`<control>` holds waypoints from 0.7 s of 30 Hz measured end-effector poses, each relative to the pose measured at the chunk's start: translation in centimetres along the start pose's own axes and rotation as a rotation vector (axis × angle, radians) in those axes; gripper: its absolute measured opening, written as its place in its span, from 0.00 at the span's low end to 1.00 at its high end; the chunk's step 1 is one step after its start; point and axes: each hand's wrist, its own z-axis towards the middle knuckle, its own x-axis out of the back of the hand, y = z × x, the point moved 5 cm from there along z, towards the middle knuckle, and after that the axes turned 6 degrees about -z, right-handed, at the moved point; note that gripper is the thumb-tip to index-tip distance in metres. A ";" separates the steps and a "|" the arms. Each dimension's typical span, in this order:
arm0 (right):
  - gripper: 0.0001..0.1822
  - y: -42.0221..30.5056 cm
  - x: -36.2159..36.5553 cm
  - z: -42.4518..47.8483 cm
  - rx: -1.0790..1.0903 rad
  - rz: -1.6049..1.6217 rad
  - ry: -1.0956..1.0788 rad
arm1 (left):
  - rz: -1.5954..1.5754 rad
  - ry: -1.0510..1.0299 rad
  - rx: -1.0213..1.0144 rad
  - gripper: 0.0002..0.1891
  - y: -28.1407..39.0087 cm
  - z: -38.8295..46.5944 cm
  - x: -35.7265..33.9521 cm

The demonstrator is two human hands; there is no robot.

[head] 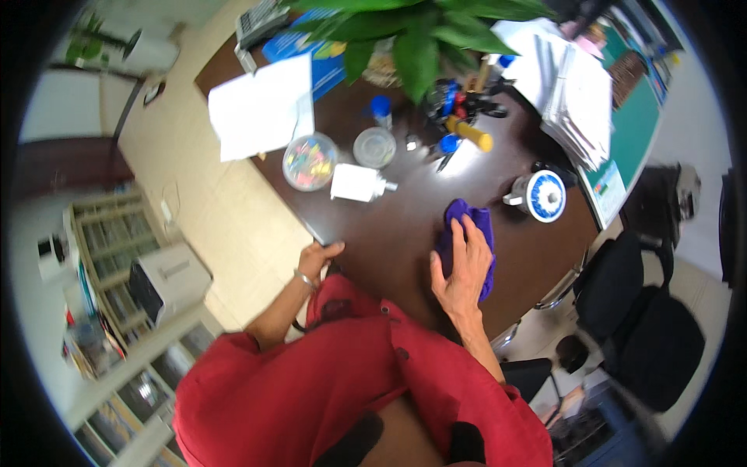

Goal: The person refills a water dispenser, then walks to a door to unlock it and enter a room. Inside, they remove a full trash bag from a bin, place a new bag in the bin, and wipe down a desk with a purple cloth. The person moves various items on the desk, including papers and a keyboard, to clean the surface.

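My right hand (465,272) lies on a purple cloth (489,233) and presses it against the dark wooden tabletop (385,233). The fingers are spread over the cloth, and its folds show on both sides. My left hand (317,257) rests at the table's near left edge, thumb on top, with a bracelet at the wrist; its fingers are partly hidden. Ahead of it are a white bottle (357,183) lying on its side, a clear tub of small colourful pieces (310,162) and an empty-looking clear round container (374,147). A lidded blue-and-white mug (545,195) stands to the right of the cloth.
Papers (262,111) overhang the left edge. A leafy plant (417,52) stands at the back, near pens and a yellow-handled tool (475,135). A paper stack (578,111) is at right, above black chairs (648,333). A beige box-shaped appliance (178,277) is at left.
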 end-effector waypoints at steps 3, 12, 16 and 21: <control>0.26 -0.8 -2.4 2.9 0.074 0.175 -0.021 | 0.032 -0.003 0.008 0.14 0.4 0.5 -0.3; 0.23 -1.2 -6.5 10.1 0.102 0.083 -0.162 | -0.184 0.073 -0.069 0.22 -0.4 0.3 -0.8; 0.25 -0.6 -3.9 6.4 0.148 -0.104 -0.039 | -0.129 0.053 -0.053 0.21 0.0 -0.1 -0.6; 0.36 1.7 -2.1 -3.1 -0.028 -0.364 -0.159 | -0.117 0.004 -0.069 0.11 0.0 -0.1 -0.6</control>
